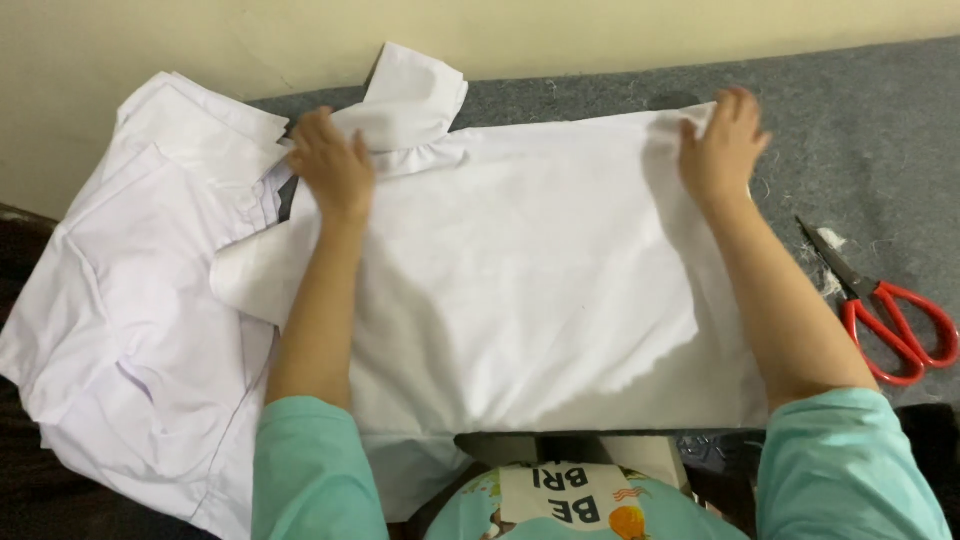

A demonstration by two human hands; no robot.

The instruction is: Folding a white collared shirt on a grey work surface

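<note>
A white shirt [530,290] lies spread flat on a grey felt-covered table [860,120]. My left hand [332,165] presses on the shirt's far left corner, near a folded white collar piece [415,95]. My right hand [722,148] rests with fingers apart on the far right corner of the same shirt. Both arms reach out in teal sleeves. Neither hand grips anything; both lie flat on the fabric.
A pile of other white garments [140,300] hangs over the table's left side. Red-handled scissors [885,305] lie on the felt at the right. A cream wall [600,30] runs behind the table.
</note>
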